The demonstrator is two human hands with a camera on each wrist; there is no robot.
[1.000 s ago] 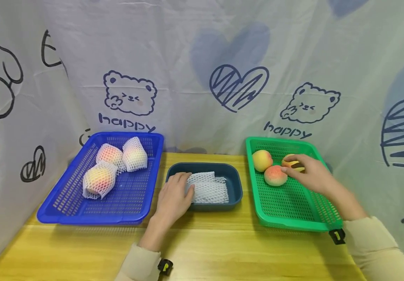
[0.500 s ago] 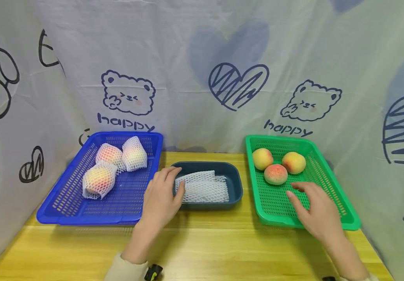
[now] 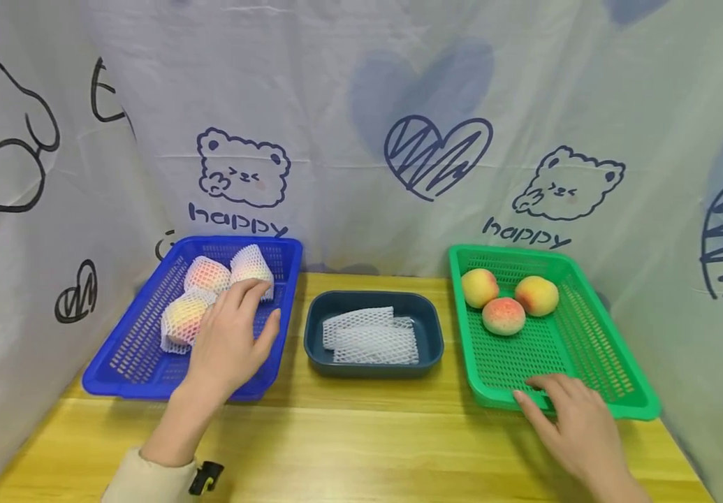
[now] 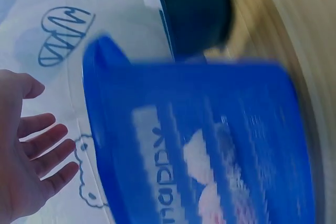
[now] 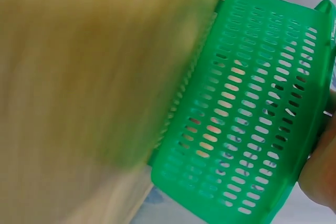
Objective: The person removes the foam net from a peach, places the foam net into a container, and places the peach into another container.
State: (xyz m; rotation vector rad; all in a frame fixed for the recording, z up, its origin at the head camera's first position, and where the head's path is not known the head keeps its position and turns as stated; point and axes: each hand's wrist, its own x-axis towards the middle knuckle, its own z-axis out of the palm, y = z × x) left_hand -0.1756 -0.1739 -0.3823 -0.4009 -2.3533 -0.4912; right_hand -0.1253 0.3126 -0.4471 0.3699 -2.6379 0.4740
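Note:
My left hand [image 3: 225, 346] is over the right part of the blue basket [image 3: 141, 385], fingers loosely bent and holding nothing. In the left wrist view the same hand [image 4: 31, 153] has its fingers spread beside the basket's wall [image 4: 157, 85]. Three peaches in white foam nets lie in that basket, among them a wrapped peach [image 3: 181, 321] left of the hand. My right hand [image 3: 578, 429] hovers at the front rim of the green basket [image 3: 499, 395], relaxed and holding nothing. Three bare peaches sit farther back there, including a pinkish peach [image 3: 504, 316].
Between the baskets stands a dark teal tray [image 3: 374, 370] with several white foam nets [image 3: 376, 342] lying flat in it. All rest on a yellow wooden table [image 3: 348, 447]. A printed cloth [image 3: 336, 209] hangs close behind and at the sides.
My right hand has let go of a yellow peach among the others and drawn back to the green basket's front rim. My left hand has moved left from the teal tray to over the blue basket.

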